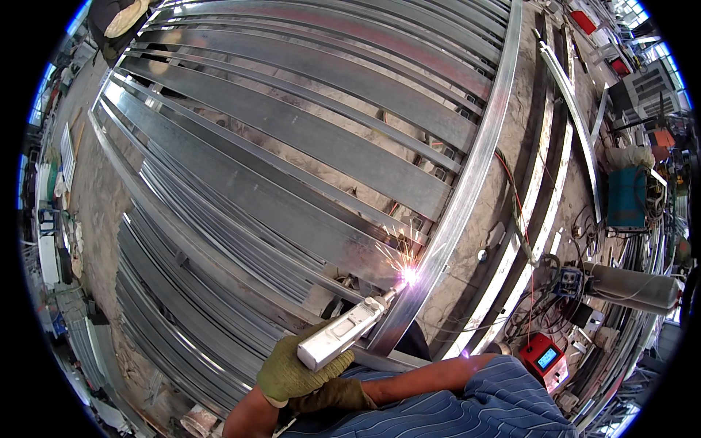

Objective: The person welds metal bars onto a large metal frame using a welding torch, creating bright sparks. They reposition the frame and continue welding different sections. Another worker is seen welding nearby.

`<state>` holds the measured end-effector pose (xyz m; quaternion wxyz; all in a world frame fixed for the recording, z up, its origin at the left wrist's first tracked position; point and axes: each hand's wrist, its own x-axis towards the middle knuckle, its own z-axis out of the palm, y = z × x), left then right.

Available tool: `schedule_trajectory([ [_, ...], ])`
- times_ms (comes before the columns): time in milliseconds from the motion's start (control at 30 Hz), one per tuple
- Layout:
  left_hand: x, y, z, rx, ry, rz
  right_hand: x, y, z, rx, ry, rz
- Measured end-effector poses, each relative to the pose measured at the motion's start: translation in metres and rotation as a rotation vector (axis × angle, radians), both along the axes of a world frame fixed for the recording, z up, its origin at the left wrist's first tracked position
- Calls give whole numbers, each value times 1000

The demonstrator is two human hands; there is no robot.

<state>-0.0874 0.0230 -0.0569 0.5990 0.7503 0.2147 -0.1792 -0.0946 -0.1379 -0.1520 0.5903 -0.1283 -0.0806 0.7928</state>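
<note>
A boxy silver handheld welding torch (345, 330) points up and to the right. Its nozzle tip meets the corner where a flat metal slat (358, 252) joins the long side rail (467, 197) of a large slatted metal frame. Bright violet-white light and orange sparks (403, 264) burst from that spot. My left hand (296, 369), in a green knit glove, is closed around the rear of the torch. Just below it, my right hand (337, 395), also gloved, crosses in from the right against the left hand; its fingers are hidden, so its grip does not show.
Stacked metal profiles (171, 306) lie under and left of the frame. Long bars (522, 248) run along the floor at the right, among loose cables. A gas cylinder (631, 286) and a red box with a lit screen (544, 356) are there too. A person (117, 22) is at the far left.
</note>
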Motion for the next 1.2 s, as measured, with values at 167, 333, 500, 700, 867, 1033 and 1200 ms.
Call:
schedule_trajectory([
  [167, 0, 0, 4, -8, 17, 24, -5, -1, -4, -18, -50, 19],
  [333, -2, -1, 3, 10, 52, 24, -2, -2, 3, -35, -160, 9],
  [500, 2, 0, 9, -54, 99, 46, -7, -3, 2, -26, -190, -22],
  [700, -2, -2, 8, -51, 109, 36, -8, -2, 0, -5, -193, -26],
  [867, -6, -3, 7, -29, 115, 20, -3, -4, 2, 23, -148, -4],
  [1033, -8, -4, 7, -51, 96, 62, -4, -4, 0, 42, -174, 30],
  [1200, -11, -5, 7, -77, 125, 76, -2, -4, 3, 55, -194, 6],
])
